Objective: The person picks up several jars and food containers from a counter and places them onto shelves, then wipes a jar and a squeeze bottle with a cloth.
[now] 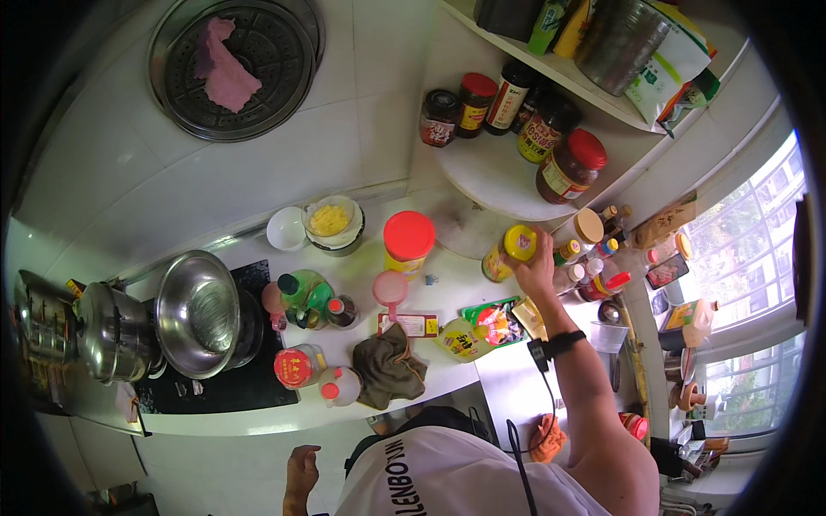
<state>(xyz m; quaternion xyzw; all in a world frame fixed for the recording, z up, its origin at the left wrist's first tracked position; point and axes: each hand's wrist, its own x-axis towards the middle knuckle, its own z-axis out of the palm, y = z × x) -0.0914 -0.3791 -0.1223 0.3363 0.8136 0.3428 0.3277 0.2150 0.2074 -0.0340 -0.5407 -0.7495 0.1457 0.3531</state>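
At the back right of the counter, my right hand (537,263) is closed around a yellow canister (497,261) by its yellow lid. The canister leans slightly and stands at the corner, beside a cluster of seasoning bottles (584,274). Below that arm lie a yellow packet (530,317) and a green tray (481,314) with colourful packets in it. A yellow-labelled bottle (463,340) is next to the tray. My left hand (303,469) hangs low in front of the counter, loosely curled, with a gap between thumb and forefinger and nothing visible in it.
A red-lidded canister (408,235), a pink cup (390,288) and a dark cloth (389,367) are on the counter. A steel basin (197,314) and a lidded pot (116,332) occupy the cooktop at left. Jars (571,166) stand on the corner shelf (490,171) above.
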